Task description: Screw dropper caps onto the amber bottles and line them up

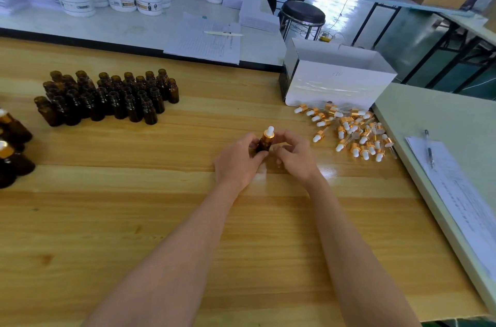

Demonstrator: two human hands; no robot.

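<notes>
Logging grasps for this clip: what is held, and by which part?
Small amber glass bottle: left hand grips its body; right hand pinches its gold dropper cap.

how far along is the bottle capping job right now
Early days. Done: only a few capped bottles stand at the far left. In hand: the left hand holds an amber bottle while the right hand pinches its dropper cap, apparently screwing it on. Left: a large cluster of uncapped bottles and a pile of loose caps, so most of the work remains.
</notes>
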